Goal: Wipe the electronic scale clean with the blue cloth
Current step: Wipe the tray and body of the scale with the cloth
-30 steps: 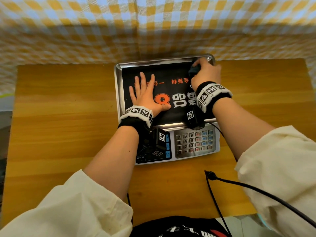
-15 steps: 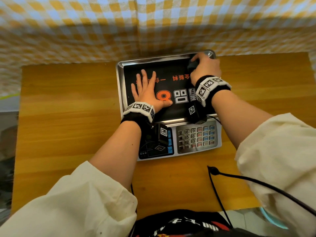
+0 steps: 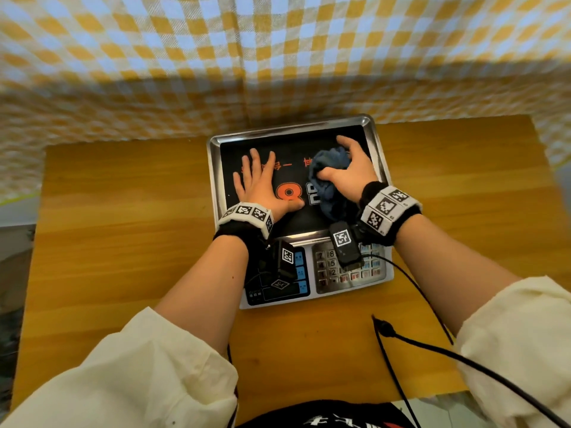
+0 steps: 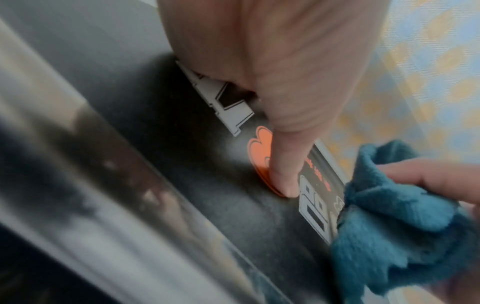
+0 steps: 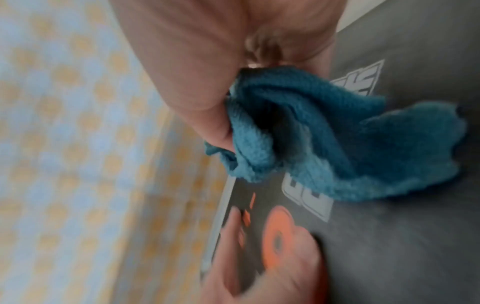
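An electronic scale [image 3: 216, 168] with a steel tray and a black printed mat stands at the back middle of the wooden table. My left hand [image 3: 259, 183] lies flat on the mat's left half, fingers spread, thumb [image 4: 283, 164] on the orange figure. My right hand [image 3: 349, 171] grips the bunched blue cloth [image 3: 327, 180] on the mat's right half; the cloth [image 5: 324, 144] hangs from my curled fingers onto the mat, and it also shows as a blue cloth [image 4: 402, 226] in the left wrist view beside my thumb.
The scale's keypad [image 3: 349, 267] and display panel [image 3: 275, 288] face me, partly under my wrists. A black cable [image 3: 463, 359] runs over the table's near right part. A yellow checked curtain [image 3: 278, 57] hangs right behind the scale. Bare wooden table [image 3: 123, 227] lies on the left.
My right hand has drawn the cloth from the tray's far right corner toward me and to the left, so more cloth shows. The left hand has stayed flat on the mat.
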